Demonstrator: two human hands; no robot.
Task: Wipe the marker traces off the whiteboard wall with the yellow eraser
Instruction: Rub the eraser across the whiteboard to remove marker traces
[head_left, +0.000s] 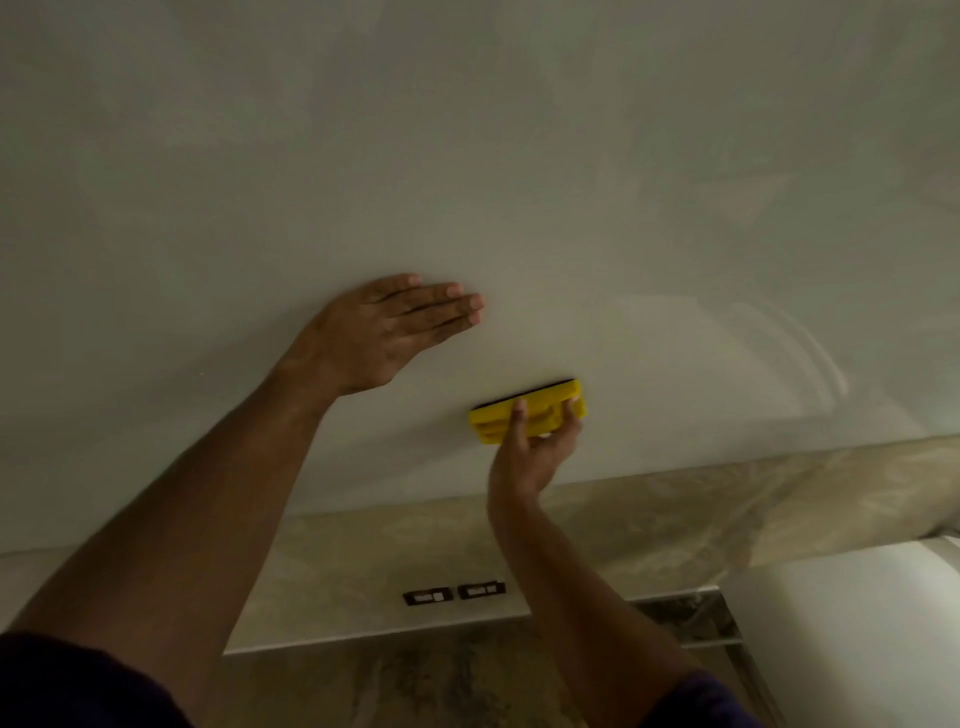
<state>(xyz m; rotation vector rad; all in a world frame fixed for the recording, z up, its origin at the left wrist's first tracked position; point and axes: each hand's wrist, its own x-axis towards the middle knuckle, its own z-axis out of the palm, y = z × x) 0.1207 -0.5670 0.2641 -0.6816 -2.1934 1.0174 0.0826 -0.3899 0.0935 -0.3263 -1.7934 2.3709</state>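
The whiteboard wall (519, 182) fills most of the view, pale with faint smeared streaks at the right. My right hand (537, 452) grips the yellow eraser (493, 423) from below and presses its dark pad against the lower part of the wall. My left hand (387, 332) lies flat on the wall up and to the left of the eraser, fingers straight and together, holding nothing. No clear marker lines show near the eraser.
Below the whiteboard runs a beige marbled strip (675, 514) with two dark wall sockets (453, 593). A white panel or cabinet (857, 634) stands at the lower right. Dark mottled floor (441, 686) lies beneath.
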